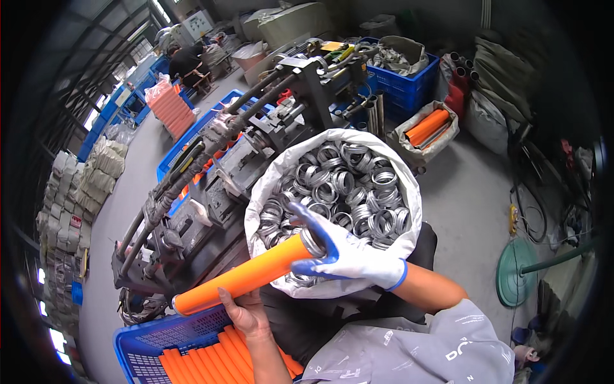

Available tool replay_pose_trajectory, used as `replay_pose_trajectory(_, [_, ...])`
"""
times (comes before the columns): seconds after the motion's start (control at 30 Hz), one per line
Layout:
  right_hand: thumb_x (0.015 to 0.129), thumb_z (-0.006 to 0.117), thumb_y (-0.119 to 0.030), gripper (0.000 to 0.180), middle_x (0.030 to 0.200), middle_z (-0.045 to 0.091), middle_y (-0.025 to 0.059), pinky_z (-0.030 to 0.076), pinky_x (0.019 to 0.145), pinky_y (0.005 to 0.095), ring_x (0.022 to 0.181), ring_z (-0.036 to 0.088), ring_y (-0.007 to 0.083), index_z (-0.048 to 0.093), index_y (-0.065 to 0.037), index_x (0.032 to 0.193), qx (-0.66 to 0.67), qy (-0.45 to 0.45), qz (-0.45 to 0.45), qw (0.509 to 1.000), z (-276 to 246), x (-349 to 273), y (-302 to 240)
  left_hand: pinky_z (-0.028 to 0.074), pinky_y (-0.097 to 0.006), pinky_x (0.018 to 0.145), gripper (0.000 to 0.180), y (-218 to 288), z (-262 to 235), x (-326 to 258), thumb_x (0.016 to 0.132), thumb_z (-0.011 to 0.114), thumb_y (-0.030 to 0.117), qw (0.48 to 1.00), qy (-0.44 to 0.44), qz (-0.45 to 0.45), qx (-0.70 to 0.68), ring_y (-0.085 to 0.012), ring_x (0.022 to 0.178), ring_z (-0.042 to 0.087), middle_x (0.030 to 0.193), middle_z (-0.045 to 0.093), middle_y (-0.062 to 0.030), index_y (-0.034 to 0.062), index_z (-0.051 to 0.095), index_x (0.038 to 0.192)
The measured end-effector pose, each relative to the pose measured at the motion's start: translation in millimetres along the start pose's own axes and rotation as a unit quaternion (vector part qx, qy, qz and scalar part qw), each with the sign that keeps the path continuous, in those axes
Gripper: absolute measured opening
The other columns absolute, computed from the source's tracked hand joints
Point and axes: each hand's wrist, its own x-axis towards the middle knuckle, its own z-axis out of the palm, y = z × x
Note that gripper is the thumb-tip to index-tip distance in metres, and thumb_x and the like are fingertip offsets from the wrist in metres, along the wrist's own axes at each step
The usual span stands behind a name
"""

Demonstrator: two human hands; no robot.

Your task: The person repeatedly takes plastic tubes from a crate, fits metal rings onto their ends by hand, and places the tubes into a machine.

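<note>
A long orange tube [240,276] lies slantwise in front of me, its right end higher. My left hand [246,315], bare, supports it from below near the left end, with the thumb up against its side. At the right end sits a silver metal ring [312,244]. My right hand [355,256], in a white and blue glove, grips this ring, thumb below and fingers above; the palm hides part of it. Just beyond is a white sack [414,198] full of loose metal rings [326,192]. A blue basket [137,339] under my left hand holds several orange tubes [204,361].
A dark metal machine [224,185] with long rods stands left of the sack. Behind it is a blue crate [409,83]; a smaller sack of orange tubes [428,131] stands far right. A green round base [517,272] is at right. Another person [187,64] sits far back.
</note>
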Motion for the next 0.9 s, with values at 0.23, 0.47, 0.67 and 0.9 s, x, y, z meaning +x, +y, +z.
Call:
replay_pose_trajectory(0.23, [0.101,0.059,-0.037,0.072,0.146,0.045,0.0303,0.039,0.111,0.0440,0.136,0.047,0.0428,0.030,0.002,0.154,-0.044,0.050,-0.010,0.998,12.1,-0.2,2.1,0.052,-0.042,0.106,0.049,-1.3,-0.3,0.5,0.100,0.061,0.043,1.000,-0.004,-0.001,0.014,-0.0248,0.122,0.062,0.130,0.064,-0.0130,0.0033,0.059,0.127])
replay_pose_trajectory(0.47, [0.101,0.058,-0.041,0.078,0.156,0.034,0.0292,0.028,0.119,0.0417,0.147,0.034,0.0381,0.024,0.006,0.155,0.029,0.058,0.032,0.997,21.0,6.5,4.8,0.054,-0.042,0.104,0.049,-4.2,-6.8,2.0,0.099,0.061,0.044,1.000,0.009,0.001,0.009,-0.0249,0.120,0.063,0.130,0.064,-0.0131,0.0038,0.058,0.127])
replay_pose_trajectory(0.67, [0.098,0.062,-0.050,0.094,0.154,0.038,0.0232,0.031,0.118,0.0420,0.143,0.039,0.0318,0.010,-0.005,0.161,0.132,0.024,0.049,0.990,4.3,17.3,1.6,0.053,-0.041,0.105,0.052,-3.6,-13.8,19.1,0.098,0.063,0.045,0.999,0.025,-0.002,-0.025,-0.0247,0.120,0.063,0.131,0.063,-0.0133,0.0036,0.057,0.129])
replay_pose_trajectory(0.9, [0.093,0.066,-0.045,0.064,0.133,0.059,0.0235,0.042,0.109,0.0450,0.126,0.056,0.0375,0.055,-0.001,0.138,-0.213,0.214,0.060,0.951,-66.5,5.1,60.2,0.047,-0.042,0.111,0.053,-11.8,-14.1,86.7,0.096,0.069,0.037,0.996,0.014,-0.047,-0.074,-0.0254,0.128,0.055,0.134,0.058,-0.0123,0.0012,0.054,0.132])
